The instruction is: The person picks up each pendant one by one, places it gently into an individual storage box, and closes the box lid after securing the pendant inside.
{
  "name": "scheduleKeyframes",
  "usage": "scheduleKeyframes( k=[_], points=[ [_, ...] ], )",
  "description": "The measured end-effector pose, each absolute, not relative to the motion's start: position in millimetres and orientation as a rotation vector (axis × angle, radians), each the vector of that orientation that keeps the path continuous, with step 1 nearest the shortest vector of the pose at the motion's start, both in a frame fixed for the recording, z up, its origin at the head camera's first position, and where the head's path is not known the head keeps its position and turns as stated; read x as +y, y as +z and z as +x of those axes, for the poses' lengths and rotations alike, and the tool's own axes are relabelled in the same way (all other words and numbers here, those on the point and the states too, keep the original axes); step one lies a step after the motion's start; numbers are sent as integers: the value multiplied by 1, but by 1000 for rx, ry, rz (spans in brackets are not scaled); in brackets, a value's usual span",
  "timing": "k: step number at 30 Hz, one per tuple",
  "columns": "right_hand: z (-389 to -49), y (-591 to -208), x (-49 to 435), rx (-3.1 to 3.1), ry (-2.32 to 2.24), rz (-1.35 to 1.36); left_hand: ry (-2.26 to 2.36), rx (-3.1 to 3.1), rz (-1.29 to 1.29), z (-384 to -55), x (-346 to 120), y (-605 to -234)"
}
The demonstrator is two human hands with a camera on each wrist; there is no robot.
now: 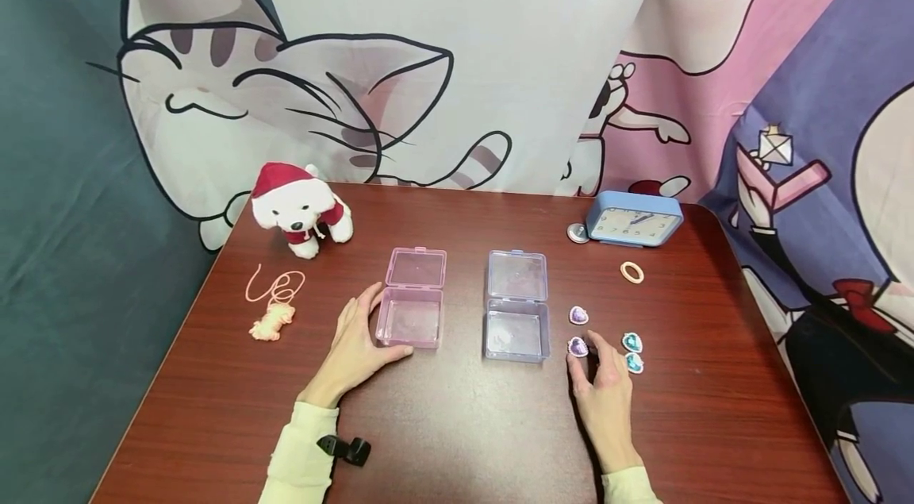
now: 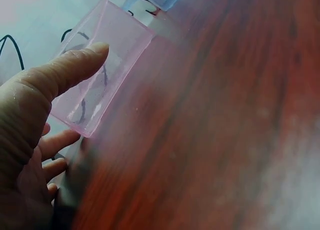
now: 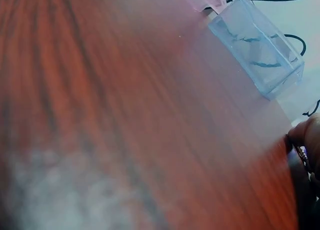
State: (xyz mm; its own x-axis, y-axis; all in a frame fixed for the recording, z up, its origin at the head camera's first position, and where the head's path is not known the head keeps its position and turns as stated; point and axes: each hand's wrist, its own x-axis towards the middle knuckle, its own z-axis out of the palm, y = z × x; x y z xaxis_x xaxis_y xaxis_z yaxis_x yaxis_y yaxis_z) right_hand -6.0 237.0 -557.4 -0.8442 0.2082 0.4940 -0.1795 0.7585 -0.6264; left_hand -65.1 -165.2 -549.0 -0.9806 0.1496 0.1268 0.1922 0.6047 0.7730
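Observation:
My left hand (image 1: 355, 349) holds the open pink plastic box (image 1: 410, 319) at its left side and near corner. The thumb (image 2: 75, 69) lies against the front wall in the left wrist view, with the other fingers round the side. My right hand (image 1: 607, 393) has thumb and forefinger at a purple heart-shaped gem (image 1: 577, 347), pinching it at the table; part of the gem shows beside the fingers in the right wrist view. Another purple heart gem (image 1: 578, 315) lies just beyond. Two teal heart gems (image 1: 631, 342) lie right of the hand. Between the hands stands an open blue-tinted box (image 1: 517, 332).
A blue clock (image 1: 635, 220) stands at the back right, beside a round silver piece (image 1: 577, 233) and a pale ring (image 1: 631, 272). On the left are a white plush dog (image 1: 303, 206) in a red hat and a small pale figure (image 1: 272, 323) with a cord. Printed cloth hangs behind the table.

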Motion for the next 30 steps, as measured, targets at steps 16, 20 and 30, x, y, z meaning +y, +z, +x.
scheduleKeyframes(
  k=[16, 20, 30],
  points=[
    [-17, -560, 235, -2330, 867, 31, -1259, -2788, -281, -66, -163, -550],
    [-21, -554, 233, -2297, 859, 29, -1246, -2783, -290, -66, -163, -551],
    [-34, -517, 210, -2256, 900, 105, -1251, -2790, -270, -65, -163, -551]
  ],
)
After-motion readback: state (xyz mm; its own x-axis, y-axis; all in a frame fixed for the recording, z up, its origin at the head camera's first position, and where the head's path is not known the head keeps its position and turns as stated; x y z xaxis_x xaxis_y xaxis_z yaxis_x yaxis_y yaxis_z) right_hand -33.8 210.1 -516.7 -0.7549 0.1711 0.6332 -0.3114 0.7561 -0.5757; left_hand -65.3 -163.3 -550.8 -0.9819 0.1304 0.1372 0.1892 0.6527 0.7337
